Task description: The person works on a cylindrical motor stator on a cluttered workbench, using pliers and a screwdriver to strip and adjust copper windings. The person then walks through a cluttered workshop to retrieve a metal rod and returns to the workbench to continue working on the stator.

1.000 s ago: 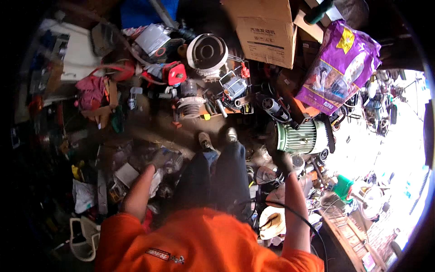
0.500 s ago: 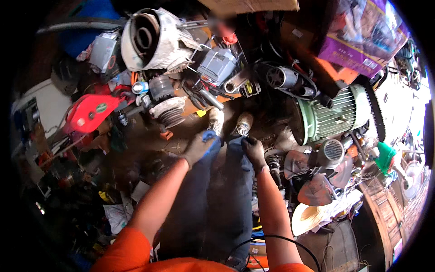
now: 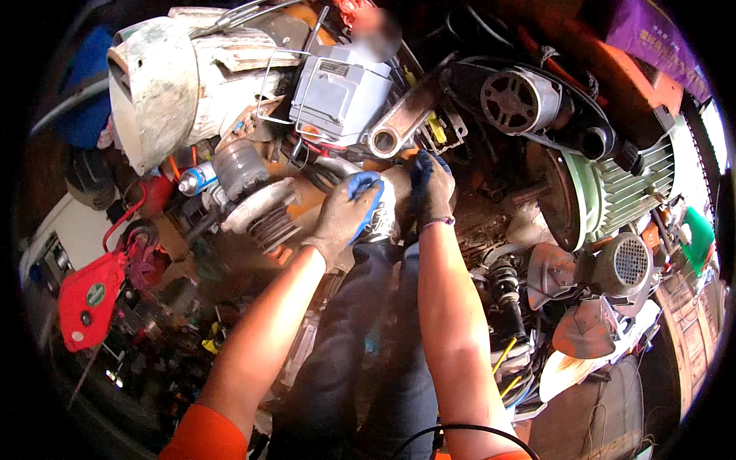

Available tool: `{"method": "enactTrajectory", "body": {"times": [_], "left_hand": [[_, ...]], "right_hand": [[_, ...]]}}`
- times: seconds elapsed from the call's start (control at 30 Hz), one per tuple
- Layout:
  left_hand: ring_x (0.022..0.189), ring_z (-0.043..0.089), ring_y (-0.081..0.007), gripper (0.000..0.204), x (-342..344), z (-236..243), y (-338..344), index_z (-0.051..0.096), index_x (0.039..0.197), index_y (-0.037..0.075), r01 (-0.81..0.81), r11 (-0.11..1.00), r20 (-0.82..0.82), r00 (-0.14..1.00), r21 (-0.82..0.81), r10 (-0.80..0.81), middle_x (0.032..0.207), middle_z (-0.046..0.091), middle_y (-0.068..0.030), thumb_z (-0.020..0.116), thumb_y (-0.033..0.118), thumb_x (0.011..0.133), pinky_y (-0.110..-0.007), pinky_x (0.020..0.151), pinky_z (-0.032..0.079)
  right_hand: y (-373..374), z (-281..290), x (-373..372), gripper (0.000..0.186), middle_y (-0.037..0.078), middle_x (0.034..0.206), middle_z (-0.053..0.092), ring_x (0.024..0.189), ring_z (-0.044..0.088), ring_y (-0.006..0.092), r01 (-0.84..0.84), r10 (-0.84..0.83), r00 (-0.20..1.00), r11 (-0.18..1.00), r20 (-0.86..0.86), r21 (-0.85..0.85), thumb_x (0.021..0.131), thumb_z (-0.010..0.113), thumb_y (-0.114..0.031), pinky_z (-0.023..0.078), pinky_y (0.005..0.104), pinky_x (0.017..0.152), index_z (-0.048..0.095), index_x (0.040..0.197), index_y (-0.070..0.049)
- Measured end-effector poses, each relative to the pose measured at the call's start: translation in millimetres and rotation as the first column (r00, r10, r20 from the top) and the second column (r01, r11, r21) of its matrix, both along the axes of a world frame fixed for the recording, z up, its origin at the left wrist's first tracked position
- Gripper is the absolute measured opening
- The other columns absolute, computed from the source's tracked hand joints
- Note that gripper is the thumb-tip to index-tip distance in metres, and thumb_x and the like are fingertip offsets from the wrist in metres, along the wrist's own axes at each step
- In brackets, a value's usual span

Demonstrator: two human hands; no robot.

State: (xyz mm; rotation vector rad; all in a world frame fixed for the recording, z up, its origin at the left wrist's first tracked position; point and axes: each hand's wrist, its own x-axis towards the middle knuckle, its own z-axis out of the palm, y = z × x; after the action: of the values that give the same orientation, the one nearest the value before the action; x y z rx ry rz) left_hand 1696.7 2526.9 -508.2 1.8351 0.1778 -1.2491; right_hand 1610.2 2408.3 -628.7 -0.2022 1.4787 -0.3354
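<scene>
My left hand (image 3: 351,205), in a grey knit glove with blue-coated fingers, hangs above my white shoe (image 3: 382,216) with its fingers curled in. My right hand (image 3: 432,188), gloved alike, is closed just right of it, over the other foot. Whatever either hand holds, if anything, is hidden. Beyond them lies a metal connecting rod (image 3: 406,119) with a ring at its near end, closest to my right fingertips. A grey box-shaped device (image 3: 337,92) with a wire frame sits at the far side.
A white cylindrical housing (image 3: 153,92) lies far left, with a spray can (image 3: 198,178) and ribbed metal part (image 3: 244,170) nearby. A red pulley block (image 3: 93,295) is at left. On the right are a belt-driven machine (image 3: 514,101), a green motor (image 3: 613,192) and a fan motor (image 3: 622,264).
Both hands have moved forward from my knees to above my shoes. My view has come closer to the far items, and my upper body leans further forward.
</scene>
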Motion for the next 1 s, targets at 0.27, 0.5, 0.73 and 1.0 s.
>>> {"method": "enactTrajectory", "body": {"times": [0.27, 0.5, 0.73, 1.0], "left_hand": [[0.100, 0.059, -0.0094, 0.024, 6, -4, 1, 0.064, 0.119, -0.001, 0.428, 0.899, 0.106, 0.893, 0.093, -0.436, 0.110, 0.067, -0.0045, 0.064, 0.010, 0.098, -0.026, 0.093, 0.049], [0.095, 0.059, -0.0090, 0.027, 1, -12, 24, 0.064, 0.120, 0.000, 0.348, 0.929, -0.043, 0.937, 0.122, -0.345, 0.105, 0.068, -0.0026, 0.066, 0.014, 0.097, -0.027, 0.087, 0.050], [0.100, 0.068, -0.0224, 0.031, 3, -16, -33, 0.063, 0.120, -0.002, 0.552, 0.811, 0.251, 0.771, 0.192, -0.585, 0.110, 0.071, -0.0160, 0.066, 0.016, 0.095, -0.032, 0.090, 0.052], [0.128, 0.054, -0.0400, 0.043, -12, -36, -82, 0.054, 0.134, 0.000, 0.741, 0.620, 0.344, 0.530, 0.258, -0.775, 0.142, 0.052, -0.0240, 0.056, 0.013, 0.093, -0.044, 0.106, 0.045]], "right_hand": [[12, -50, -10, 0.015, -0.001, 0.074, 0.063, 0.059, 0.053, 0.0085, -0.029, 0.032, 0.999, 0.985, 0.013, -0.168, 0.087, 0.079, -0.011, 0.043, 0.0258, 0.054, 0.067, 0.088, -0.002], [14, -43, -8, 0.009, 0.002, 0.072, 0.066, 0.058, 0.058, 0.0104, -0.023, 0.023, 0.996, 1.000, -0.083, 0.009, 0.087, 0.075, -0.007, 0.045, 0.0281, 0.050, 0.067, 0.089, -0.004], [26, -26, -7, 0.022, 0.017, 0.080, 0.071, 0.073, 0.069, 0.0305, -0.544, 0.374, 0.829, 0.712, -0.415, -0.445, 0.085, 0.075, -0.019, 0.053, 0.0394, 0.069, 0.069, 0.090, 0.001], [7, -34, -34, 0.021, 0.010, 0.090, 0.064, 0.089, 0.063, 0.0314, -0.901, 0.504, 0.377, 0.004, -0.777, -0.434, 0.071, 0.070, -0.021, 0.050, 0.0436, 0.077, 0.063, 0.090, -0.012]]}}
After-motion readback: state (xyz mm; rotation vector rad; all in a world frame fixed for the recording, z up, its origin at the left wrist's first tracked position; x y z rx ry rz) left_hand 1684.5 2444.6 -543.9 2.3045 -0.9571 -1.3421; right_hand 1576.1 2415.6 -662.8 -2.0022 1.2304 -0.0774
